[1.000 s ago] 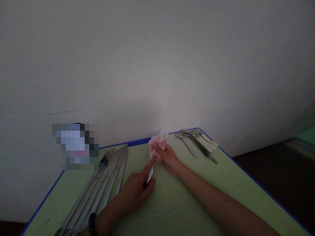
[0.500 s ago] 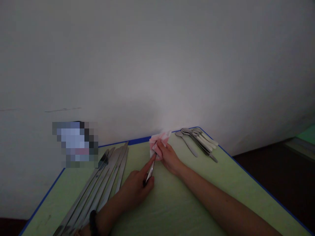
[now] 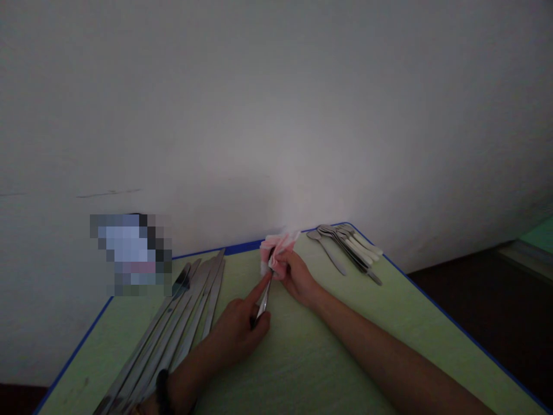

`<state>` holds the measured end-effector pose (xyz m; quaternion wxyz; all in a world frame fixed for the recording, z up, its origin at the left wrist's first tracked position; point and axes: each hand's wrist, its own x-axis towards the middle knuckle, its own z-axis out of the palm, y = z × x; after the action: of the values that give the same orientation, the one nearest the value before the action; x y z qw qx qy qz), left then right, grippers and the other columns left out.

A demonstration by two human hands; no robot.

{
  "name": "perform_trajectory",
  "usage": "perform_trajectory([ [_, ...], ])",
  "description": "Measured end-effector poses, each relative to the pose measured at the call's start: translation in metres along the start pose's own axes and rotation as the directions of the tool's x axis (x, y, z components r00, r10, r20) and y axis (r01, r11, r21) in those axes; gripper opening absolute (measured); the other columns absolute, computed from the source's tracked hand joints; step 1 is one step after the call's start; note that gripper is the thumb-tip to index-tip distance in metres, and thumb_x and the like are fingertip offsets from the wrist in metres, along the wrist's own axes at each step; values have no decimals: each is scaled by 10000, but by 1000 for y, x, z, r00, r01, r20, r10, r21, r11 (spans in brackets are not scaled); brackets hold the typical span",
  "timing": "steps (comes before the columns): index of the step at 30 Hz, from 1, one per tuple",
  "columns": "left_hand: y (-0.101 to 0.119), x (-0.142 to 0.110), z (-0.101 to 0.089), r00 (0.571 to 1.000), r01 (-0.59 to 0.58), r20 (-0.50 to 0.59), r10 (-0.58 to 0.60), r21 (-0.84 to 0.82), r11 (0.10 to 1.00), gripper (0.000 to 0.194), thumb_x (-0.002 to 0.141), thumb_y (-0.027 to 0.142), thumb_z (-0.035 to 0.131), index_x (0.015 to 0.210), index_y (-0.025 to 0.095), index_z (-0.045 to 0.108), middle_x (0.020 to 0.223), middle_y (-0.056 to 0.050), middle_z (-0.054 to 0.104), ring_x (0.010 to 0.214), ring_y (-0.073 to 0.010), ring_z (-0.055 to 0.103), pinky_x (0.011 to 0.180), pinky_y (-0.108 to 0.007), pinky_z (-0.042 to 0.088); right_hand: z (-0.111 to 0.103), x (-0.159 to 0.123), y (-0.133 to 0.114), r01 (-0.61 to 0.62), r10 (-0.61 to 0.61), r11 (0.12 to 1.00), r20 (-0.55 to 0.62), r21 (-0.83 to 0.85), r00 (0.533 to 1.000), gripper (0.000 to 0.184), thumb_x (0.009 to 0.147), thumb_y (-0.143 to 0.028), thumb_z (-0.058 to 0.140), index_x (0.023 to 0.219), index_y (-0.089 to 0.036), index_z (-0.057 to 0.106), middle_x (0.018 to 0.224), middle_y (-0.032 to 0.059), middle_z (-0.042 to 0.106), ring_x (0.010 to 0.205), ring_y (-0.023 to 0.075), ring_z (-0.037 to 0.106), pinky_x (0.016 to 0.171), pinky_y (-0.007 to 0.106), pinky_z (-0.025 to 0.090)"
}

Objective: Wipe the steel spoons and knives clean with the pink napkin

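Note:
My left hand [image 3: 244, 323] is closed around the handle of a metal spoon [image 3: 264, 301], index finger stretched along it toward the bowl. The spoon's bowl end lies within a pink and white cloth [image 3: 276, 245], which covers part of it. My right hand [image 3: 298, 279] pinches that cloth over the spoon, thumb on top. To the left of my left hand, several long flat metal strips [image 3: 177, 334] lie side by side on the table. Right of my right hand rests a loose spoon [image 3: 330, 256], beside a stack of spoons [image 3: 345, 248].
Several white-handled forks [image 3: 363, 248] lie by the spoon stack near the far right corner. The green table [image 3: 328, 357] has a blue edge and stands against a pale wall [image 3: 276, 115]. A blurred-out object [image 3: 132, 253] is at the far left corner.
The cloth has shifted and opened slightly in my right hand, and a dark part of the spoon's bowl now shows in it. My left hand has hardly moved.

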<state>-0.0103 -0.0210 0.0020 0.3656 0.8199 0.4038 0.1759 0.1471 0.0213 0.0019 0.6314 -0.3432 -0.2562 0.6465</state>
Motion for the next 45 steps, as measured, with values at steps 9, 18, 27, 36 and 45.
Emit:
perform_trajectory([
  [9,2,0,-2,999,42,8,-42,19,999,693,805,211,449,1467,140,258,457,118,393,407,-101,323,468,-205,245,-2,-3,0,16,-5,991,82,-134,997,267,592,-317,769,779,-166,654,723,-4,625,632,109,510,562,224,394],
  [18,2,1,-2,1000,4,22,-4,20,1000,689,815,193,437,1474,158,239,467,117,403,402,-96,327,469,-198,244,-5,1,2,14,-12,1000,84,-17,996,323,544,-374,827,747,-181,666,718,-17,632,629,93,508,562,207,388],
  [27,4,0,-1,999,-24,43,21,59,998,671,826,205,445,1466,139,256,472,113,415,406,-97,332,482,-203,248,-2,-3,0,-2,9,996,73,-93,997,319,581,-419,803,708,-165,657,657,-21,617,597,88,501,569,215,383],
  [36,6,0,-1,999,-5,49,2,70,998,683,833,209,438,1477,148,219,472,111,417,406,-102,344,472,-201,246,-1,-3,-2,-8,14,995,69,-95,997,225,587,-303,755,727,-156,659,668,-9,613,595,98,496,529,210,379],
  [45,2,0,0,999,-3,34,0,96,995,686,831,218,448,1476,151,225,468,108,414,418,-109,353,486,-205,254,-2,-4,-4,-12,27,991,107,-133,994,224,551,-230,771,728,-164,650,671,-15,621,588,96,505,543,212,392],
])
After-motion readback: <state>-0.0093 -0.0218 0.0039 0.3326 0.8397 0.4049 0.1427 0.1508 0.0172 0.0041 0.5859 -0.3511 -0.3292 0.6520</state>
